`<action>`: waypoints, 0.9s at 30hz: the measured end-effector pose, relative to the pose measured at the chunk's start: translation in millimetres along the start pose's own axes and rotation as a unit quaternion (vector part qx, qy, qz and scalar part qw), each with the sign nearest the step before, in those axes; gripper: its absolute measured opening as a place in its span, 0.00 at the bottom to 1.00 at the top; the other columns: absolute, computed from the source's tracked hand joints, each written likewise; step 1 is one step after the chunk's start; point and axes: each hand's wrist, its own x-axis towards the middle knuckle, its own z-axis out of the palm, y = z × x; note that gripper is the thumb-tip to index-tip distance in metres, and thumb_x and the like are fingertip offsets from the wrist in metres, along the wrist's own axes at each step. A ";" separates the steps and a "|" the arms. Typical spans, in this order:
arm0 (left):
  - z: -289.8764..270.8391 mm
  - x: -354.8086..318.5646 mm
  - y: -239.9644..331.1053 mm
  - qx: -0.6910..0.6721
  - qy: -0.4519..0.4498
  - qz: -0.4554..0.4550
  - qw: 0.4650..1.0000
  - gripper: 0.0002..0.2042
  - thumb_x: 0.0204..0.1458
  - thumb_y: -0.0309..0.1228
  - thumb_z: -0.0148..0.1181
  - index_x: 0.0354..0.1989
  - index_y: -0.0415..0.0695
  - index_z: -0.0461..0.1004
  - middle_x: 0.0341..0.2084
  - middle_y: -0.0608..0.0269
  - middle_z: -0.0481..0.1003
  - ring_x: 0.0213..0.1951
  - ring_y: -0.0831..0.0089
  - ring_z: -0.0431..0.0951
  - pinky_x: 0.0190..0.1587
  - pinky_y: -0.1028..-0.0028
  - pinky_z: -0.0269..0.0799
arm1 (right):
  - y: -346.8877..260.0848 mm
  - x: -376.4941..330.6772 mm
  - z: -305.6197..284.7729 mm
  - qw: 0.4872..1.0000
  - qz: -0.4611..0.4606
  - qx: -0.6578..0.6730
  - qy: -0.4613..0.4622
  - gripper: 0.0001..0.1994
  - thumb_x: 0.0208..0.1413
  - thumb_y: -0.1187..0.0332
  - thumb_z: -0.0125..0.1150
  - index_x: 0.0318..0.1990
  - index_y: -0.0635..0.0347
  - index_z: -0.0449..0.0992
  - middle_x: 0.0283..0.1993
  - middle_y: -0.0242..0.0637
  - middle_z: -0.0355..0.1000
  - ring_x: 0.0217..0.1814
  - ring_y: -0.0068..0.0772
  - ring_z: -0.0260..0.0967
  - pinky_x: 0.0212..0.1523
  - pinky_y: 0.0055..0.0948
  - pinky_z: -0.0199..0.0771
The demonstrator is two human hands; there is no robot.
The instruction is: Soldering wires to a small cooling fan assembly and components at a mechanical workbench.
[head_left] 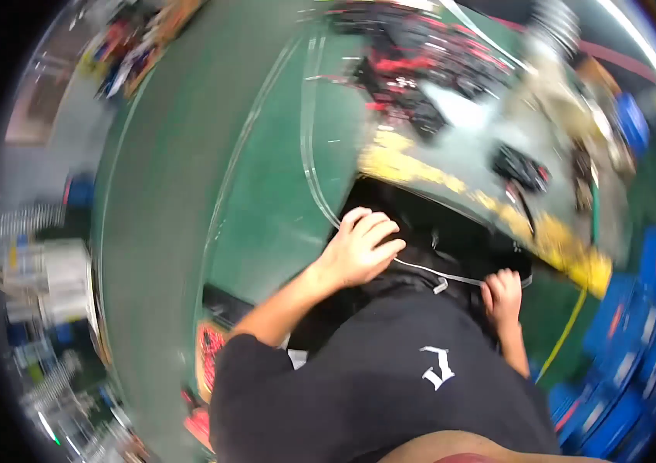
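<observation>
My left hand (359,248) is over the near edge of the green conveyor, back of the hand up, its fingers bent and a little apart. I see nothing held in it. A thin white cable (444,275) comes out beside its fingertips and runs across my lap to my right hand (503,297). The right fingers are curled in around the cable, which shows again just past them. A small white piece (441,286), perhaps a tag or connector, lies by the cable against my dark clothing. What is under the left palm is hidden.
A grey workbench (459,166) with a worn yellow edge stands ahead right, bearing blurred black-and-red parts (420,69) and a black object (521,168). Blue crates (625,332) are stacked at right. The green conveyor (266,177) curves past on my left, with a box of red pieces (210,351) near my elbow.
</observation>
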 end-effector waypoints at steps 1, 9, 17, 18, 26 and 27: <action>-0.2 17.7 21.2 -0.016 -0.001 0.027 1.000 0.16 0.41 0.29 0.68 0.42 0.48 0.79 0.45 0.61 0.75 0.50 0.61 0.73 0.58 0.57 0.62 | -6.1 -1.3 -12.7 1.000 -0.002 -0.012 0.019 0.10 0.49 0.64 0.66 0.29 0.58 0.72 0.30 0.41 0.63 0.36 0.49 0.62 0.39 0.42 0.62; 35.9 101.8 114.6 -0.218 -0.213 0.081 0.949 0.16 0.50 0.29 0.65 0.48 0.37 0.74 0.32 0.54 0.74 0.36 0.58 0.77 0.38 0.64 0.73 | -43.2 6.7 -76.4 0.991 -0.013 -0.068 0.118 0.11 0.46 0.60 0.67 0.33 0.55 0.76 0.29 0.34 0.63 0.35 0.40 0.63 0.41 0.40 0.64; 35.4 105.9 104.8 -0.201 -0.048 -0.050 0.977 0.13 0.50 0.20 0.64 0.45 0.44 0.79 0.23 0.58 0.71 0.24 0.62 0.75 0.28 0.69 0.71 | 34.5 -8.4 -170.1 0.927 0.051 -0.037 0.371 0.10 0.56 0.77 0.57 0.44 0.64 0.79 0.40 0.39 0.75 0.41 0.40 0.72 0.45 0.36 0.71; 35.1 105.4 99.7 -0.182 -0.025 -0.059 0.981 0.15 0.50 0.19 0.62 0.47 0.44 0.79 0.21 0.58 0.69 0.22 0.64 0.73 0.26 0.70 0.69 | 58.7 -5.4 -169.7 0.911 0.113 -0.013 0.396 0.10 0.58 0.78 0.56 0.46 0.65 0.79 0.41 0.41 0.75 0.42 0.40 0.72 0.47 0.35 0.71; 30.6 119.0 77.3 -0.104 -0.034 -0.068 0.992 0.22 0.45 0.18 0.61 0.51 0.48 0.80 0.22 0.62 0.65 0.25 0.66 0.70 0.28 0.68 0.68 | 191.0 33.1 -109.6 0.942 0.055 -0.117 0.311 0.27 0.56 0.74 0.63 0.65 0.56 0.69 0.51 0.42 0.74 0.47 0.34 0.74 0.49 0.30 0.73; 32.2 120.6 75.7 -0.103 -0.038 -0.067 0.992 0.22 0.45 0.18 0.61 0.51 0.48 0.80 0.22 0.62 0.65 0.25 0.66 0.70 0.28 0.68 0.68 | 188.4 42.6 -104.3 0.937 0.035 -0.070 0.340 0.29 0.56 0.73 0.64 0.67 0.55 0.67 0.53 0.42 0.74 0.48 0.33 0.74 0.50 0.30 0.73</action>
